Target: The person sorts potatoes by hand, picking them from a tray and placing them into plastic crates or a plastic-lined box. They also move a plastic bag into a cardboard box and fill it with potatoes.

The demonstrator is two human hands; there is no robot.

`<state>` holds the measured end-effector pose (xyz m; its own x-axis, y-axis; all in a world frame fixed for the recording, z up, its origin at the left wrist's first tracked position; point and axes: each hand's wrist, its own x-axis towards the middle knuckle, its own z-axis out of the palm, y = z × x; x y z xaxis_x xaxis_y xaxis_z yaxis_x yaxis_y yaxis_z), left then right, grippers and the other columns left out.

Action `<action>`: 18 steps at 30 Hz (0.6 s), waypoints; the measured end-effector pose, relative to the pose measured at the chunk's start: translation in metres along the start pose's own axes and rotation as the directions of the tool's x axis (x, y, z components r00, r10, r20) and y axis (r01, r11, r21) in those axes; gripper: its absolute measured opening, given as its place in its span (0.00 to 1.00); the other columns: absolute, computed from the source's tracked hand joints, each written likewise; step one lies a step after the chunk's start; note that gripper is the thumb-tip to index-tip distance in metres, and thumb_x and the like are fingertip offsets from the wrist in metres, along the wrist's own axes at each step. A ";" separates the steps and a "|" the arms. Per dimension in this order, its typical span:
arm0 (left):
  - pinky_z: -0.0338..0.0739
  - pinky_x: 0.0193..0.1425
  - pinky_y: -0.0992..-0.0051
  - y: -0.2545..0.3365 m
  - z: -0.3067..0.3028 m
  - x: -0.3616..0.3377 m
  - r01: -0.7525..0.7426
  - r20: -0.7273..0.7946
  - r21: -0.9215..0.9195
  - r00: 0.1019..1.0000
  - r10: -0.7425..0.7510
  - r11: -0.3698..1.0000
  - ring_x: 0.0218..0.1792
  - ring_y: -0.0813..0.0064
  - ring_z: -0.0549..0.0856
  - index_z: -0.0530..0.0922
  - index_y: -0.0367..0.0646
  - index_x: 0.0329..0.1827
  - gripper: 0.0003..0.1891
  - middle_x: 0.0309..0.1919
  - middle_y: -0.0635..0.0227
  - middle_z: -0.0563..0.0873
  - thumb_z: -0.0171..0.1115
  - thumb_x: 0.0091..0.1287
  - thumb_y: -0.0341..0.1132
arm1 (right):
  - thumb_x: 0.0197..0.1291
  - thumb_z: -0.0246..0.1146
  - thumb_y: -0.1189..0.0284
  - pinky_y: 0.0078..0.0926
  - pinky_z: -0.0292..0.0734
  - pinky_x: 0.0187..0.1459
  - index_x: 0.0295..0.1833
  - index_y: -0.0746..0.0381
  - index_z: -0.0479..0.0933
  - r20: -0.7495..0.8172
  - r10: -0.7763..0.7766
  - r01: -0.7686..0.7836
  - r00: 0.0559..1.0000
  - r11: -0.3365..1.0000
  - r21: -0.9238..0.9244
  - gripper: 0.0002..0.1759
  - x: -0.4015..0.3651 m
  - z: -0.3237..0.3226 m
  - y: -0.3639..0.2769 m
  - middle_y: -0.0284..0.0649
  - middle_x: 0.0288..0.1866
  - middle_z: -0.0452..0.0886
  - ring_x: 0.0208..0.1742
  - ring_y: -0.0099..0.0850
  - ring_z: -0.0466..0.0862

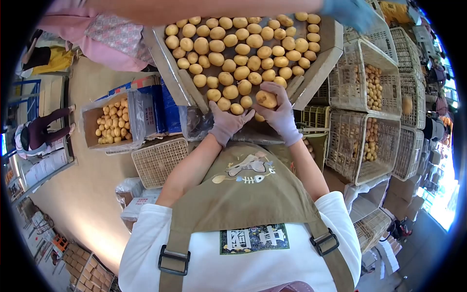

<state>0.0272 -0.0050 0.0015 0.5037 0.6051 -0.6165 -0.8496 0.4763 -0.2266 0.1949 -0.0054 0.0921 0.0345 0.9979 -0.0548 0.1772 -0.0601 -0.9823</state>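
Potato (266,99) sits in R hand (282,117), at the near edge of the tray (331,36). R fingers, in a pale glove, curl round it & grip it. L hand (227,122), gloved too, lies flat w/ fingers spread open. Its tips touch the small potatoes at the tray's near edge, just beside the R hand. Tray is full of yellow potatoes (243,48) in rows. Box (90,124) w/ more potatoes stands on the floor to the left. Wire baskets (345,78) w/ potatoes stand to the right. Another person's arm (219,7) goes across the top, w/ a blue glove (348,12) on its hand.
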 end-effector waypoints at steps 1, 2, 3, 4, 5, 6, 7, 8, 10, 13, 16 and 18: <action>0.56 0.78 0.38 0.001 0.000 0.001 0.011 0.064 0.028 0.998 -0.013 1.000 0.77 0.48 0.62 0.55 0.51 0.81 0.50 0.79 0.57 0.60 0.40 0.63 0.75 | 0.53 0.75 0.76 0.25 0.73 0.62 0.59 0.64 0.78 -0.009 0.057 -0.053 0.998 0.973 0.223 0.26 -0.003 0.001 0.003 0.40 0.59 0.78 0.58 0.29 0.77; 0.56 0.78 0.38 0.004 -0.005 0.003 0.021 0.127 0.057 0.991 -0.028 0.998 0.77 0.48 0.62 0.55 0.51 0.81 0.50 0.79 0.57 0.60 0.40 0.62 0.75 | 0.55 0.71 0.80 0.20 0.74 0.59 0.59 0.65 0.77 0.020 0.126 -0.127 0.992 0.970 0.205 0.24 -0.004 -0.003 -0.005 0.37 0.60 0.79 0.57 0.23 0.78; 0.56 0.78 0.37 0.006 -0.010 0.005 0.028 0.189 0.085 0.981 -0.044 0.996 0.76 0.48 0.62 0.56 0.51 0.81 0.50 0.78 0.58 0.61 0.40 0.62 0.76 | 0.55 0.71 0.80 0.20 0.75 0.57 0.58 0.64 0.77 0.023 0.152 -0.153 0.988 0.961 0.230 0.23 -0.006 -0.005 -0.006 0.37 0.59 0.79 0.55 0.22 0.78; 0.55 0.77 0.36 0.006 -0.015 0.008 0.054 0.104 0.023 0.993 -0.056 0.998 0.76 0.48 0.63 0.57 0.50 0.80 0.50 0.78 0.58 0.62 0.39 0.62 0.77 | 0.55 0.71 0.80 0.19 0.76 0.55 0.58 0.64 0.77 0.027 0.179 -0.179 0.984 0.950 0.255 0.23 -0.008 -0.006 -0.006 0.36 0.58 0.80 0.54 0.21 0.79; 0.55 0.77 0.36 0.006 -0.014 0.008 0.050 0.098 0.022 0.994 -0.052 0.998 0.76 0.47 0.63 0.57 0.50 0.80 0.50 0.78 0.58 0.62 0.39 0.62 0.77 | 0.55 0.71 0.81 0.19 0.77 0.54 0.57 0.64 0.77 0.032 0.205 -0.206 0.978 0.938 0.280 0.22 -0.010 -0.007 -0.007 0.35 0.56 0.80 0.52 0.20 0.79; 0.55 0.77 0.36 0.006 -0.014 0.007 0.046 0.091 0.021 0.995 -0.048 0.999 0.76 0.47 0.63 0.57 0.50 0.80 0.50 0.77 0.58 0.62 0.39 0.62 0.77 | 0.54 0.71 0.81 0.18 0.79 0.44 0.52 0.65 0.79 -0.030 0.188 -0.172 0.982 0.942 0.287 0.18 -0.010 -0.004 -0.011 0.33 0.49 0.82 0.44 0.18 0.81; 0.55 0.77 0.35 0.006 -0.014 0.006 0.042 0.083 0.019 0.996 -0.043 0.999 0.75 0.46 0.63 0.57 0.51 0.80 0.50 0.77 0.57 0.62 0.39 0.62 0.77 | 0.57 0.69 0.79 0.18 0.79 0.42 0.50 0.65 0.80 -0.036 0.211 -0.190 0.977 0.931 0.310 0.14 -0.011 -0.004 -0.013 0.33 0.47 0.83 0.42 0.18 0.81; 0.55 0.78 0.35 0.006 -0.015 0.006 0.029 0.084 0.023 0.996 -0.031 0.999 0.75 0.46 0.63 0.57 0.51 0.80 0.51 0.77 0.57 0.62 0.39 0.62 0.78 | 0.59 0.68 0.78 0.18 0.78 0.40 0.48 0.65 0.80 -0.041 0.235 -0.209 0.971 0.919 0.334 0.11 -0.012 -0.005 -0.014 0.33 0.45 0.83 0.39 0.19 0.81; 0.54 0.78 0.35 0.005 -0.016 0.006 0.006 0.090 0.031 0.996 -0.009 0.999 0.75 0.46 0.63 0.56 0.51 0.80 0.51 0.77 0.56 0.62 0.40 0.61 0.78 | 0.65 0.63 0.73 0.18 0.78 0.36 0.44 0.65 0.81 0.006 0.283 -0.261 0.959 0.876 0.407 0.07 -0.011 -0.008 -0.015 0.34 0.40 0.83 0.35 0.20 0.81; 0.56 0.78 0.36 0.004 -0.014 0.006 0.005 0.085 0.025 0.996 -0.007 1.000 0.75 0.45 0.63 0.56 0.50 0.80 0.52 0.78 0.56 0.61 0.39 0.61 0.79 | 0.74 0.55 0.65 0.20 0.77 0.34 0.43 0.64 0.81 0.128 0.294 -0.320 0.947 0.848 0.423 0.15 -0.008 -0.021 -0.007 0.36 0.39 0.84 0.32 0.24 0.82; 0.59 0.77 0.38 0.005 -0.018 0.011 0.021 0.032 -0.005 0.999 -0.021 1.000 0.76 0.44 0.62 0.54 0.49 0.81 0.52 0.78 0.55 0.60 0.38 0.63 0.79 | 0.77 0.51 0.60 0.23 0.79 0.36 0.55 0.64 0.78 0.189 0.284 -0.341 0.940 0.800 0.494 0.20 -0.006 -0.020 0.001 0.40 0.48 0.82 0.37 0.27 0.83; 0.62 0.76 0.39 0.005 -0.015 0.009 0.017 0.108 0.032 0.994 -0.021 0.999 0.77 0.44 0.61 0.54 0.48 0.81 0.52 0.78 0.54 0.60 0.37 0.63 0.79 | 0.77 0.51 0.58 0.25 0.80 0.38 0.65 0.64 0.72 0.271 0.352 -0.406 0.896 0.399 0.822 0.23 -0.005 -0.005 -0.037 0.42 0.55 0.79 0.39 0.29 0.82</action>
<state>0.0248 -0.0066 -0.0165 0.5353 0.6605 -0.5265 -0.8353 0.5067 -0.2135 0.1936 -0.0080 0.1294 -0.1737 0.8795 -0.4432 -0.7517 -0.4091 -0.5172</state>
